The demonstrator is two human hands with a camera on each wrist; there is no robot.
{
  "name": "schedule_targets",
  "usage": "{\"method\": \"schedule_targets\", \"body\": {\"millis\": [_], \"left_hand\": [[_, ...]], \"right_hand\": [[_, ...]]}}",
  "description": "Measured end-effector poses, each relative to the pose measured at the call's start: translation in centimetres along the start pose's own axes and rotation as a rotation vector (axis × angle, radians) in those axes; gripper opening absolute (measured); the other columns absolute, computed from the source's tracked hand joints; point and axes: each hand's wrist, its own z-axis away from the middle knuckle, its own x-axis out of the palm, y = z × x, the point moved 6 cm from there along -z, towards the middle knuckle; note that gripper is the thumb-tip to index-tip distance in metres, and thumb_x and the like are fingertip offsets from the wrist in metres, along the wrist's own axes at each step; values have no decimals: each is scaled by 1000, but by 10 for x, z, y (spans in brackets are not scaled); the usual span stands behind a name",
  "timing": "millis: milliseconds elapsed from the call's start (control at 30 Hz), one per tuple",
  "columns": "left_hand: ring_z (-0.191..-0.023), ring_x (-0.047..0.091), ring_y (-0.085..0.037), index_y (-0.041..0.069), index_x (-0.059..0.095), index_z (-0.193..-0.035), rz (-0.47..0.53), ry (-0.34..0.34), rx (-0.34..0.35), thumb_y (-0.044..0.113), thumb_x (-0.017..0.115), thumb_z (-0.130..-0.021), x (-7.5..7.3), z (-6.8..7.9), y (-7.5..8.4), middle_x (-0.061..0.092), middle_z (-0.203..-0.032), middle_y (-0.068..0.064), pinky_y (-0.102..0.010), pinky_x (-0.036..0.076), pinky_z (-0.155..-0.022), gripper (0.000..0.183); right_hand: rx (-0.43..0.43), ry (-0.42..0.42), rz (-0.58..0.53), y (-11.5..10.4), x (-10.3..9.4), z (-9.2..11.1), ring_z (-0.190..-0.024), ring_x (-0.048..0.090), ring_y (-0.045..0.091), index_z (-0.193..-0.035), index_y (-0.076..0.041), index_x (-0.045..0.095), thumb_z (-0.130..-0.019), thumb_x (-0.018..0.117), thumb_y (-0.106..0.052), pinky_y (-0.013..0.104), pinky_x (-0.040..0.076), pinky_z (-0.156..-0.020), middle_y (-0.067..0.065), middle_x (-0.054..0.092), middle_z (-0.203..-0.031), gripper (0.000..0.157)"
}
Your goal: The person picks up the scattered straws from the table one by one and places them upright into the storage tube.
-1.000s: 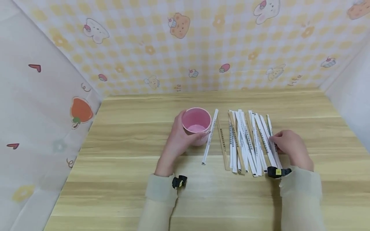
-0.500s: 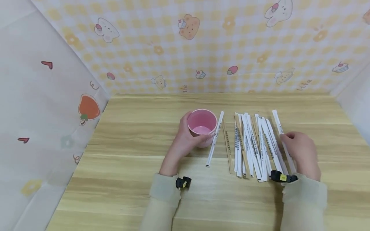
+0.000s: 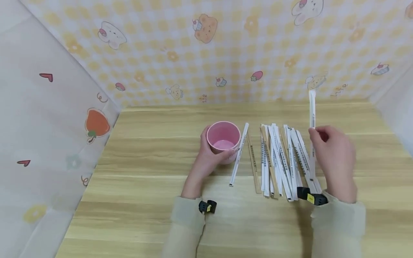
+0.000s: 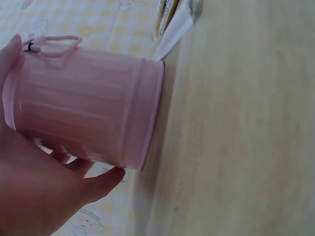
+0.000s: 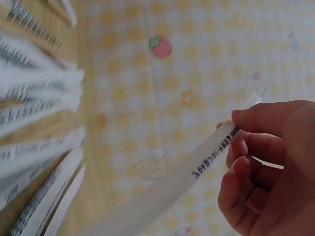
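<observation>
A pink ribbed cup (image 3: 224, 138) with a small side handle (image 4: 59, 45) stands upright on the table, its inside bare. My left hand (image 3: 209, 157) grips it from the left, thumb across the near side. In my right hand (image 3: 337, 161), thumb and fingers pinch a white paper-wrapped straw (image 3: 312, 111), raised above the table and nearly upright in the head view. Printed letters show along its wrapper (image 5: 211, 155) in the right wrist view. Left of that hand lies a row of wrapped straws (image 3: 284, 161), mostly white with some brown.
One white wrapped straw (image 3: 239, 154) lies slanted right beside the cup, and a brown one (image 3: 254, 163) is just right of it. A yellow checked cloth (image 3: 180, 46) hangs behind the wooden table (image 3: 145, 211). White sheeting (image 3: 55, 136) stands at the left side.
My right hand has pinched the rightmost white straw and lifted it off the table, up and away from the row. My left hand stays on the cup.
</observation>
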Motion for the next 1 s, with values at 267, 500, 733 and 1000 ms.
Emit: {"method": "schedule_targets", "body": {"millis": [267,500,733,1000], "left_hand": [[-127,27,-21,36,1,-141,33,-14,-49,35,81,-60,-10,2,-13,24,-141,2,-45,26,-100,114],[-130,22,-20,28,4,-142,73,-76,-45,17,78,-68,-10,6,1,21,-144,0,-37,21,-104,106],[-128,26,-21,30,14,-141,113,-114,-6,19,78,-68,-8,0,-5,28,-139,0,-37,24,-103,98],[-124,31,-17,40,17,-137,65,-99,18,35,81,-62,-8,-7,-26,33,-135,7,-37,27,-101,98]], "right_hand": [[-359,284,-168,-87,-12,18,-71,53,20,-94,0,66,-87,57,-27,19,36,-62,11,62,-82,29],[-557,420,-358,-133,-16,39,-69,56,17,-89,2,66,-85,60,-21,10,39,-61,10,63,-81,24],[-650,432,-441,-160,-9,49,-68,54,13,-84,1,65,-83,63,-20,14,43,-63,6,62,-77,21],[-660,290,-387,-165,27,40,-69,54,13,-91,-3,66,-85,60,-21,19,42,-58,5,61,-78,20]]}}
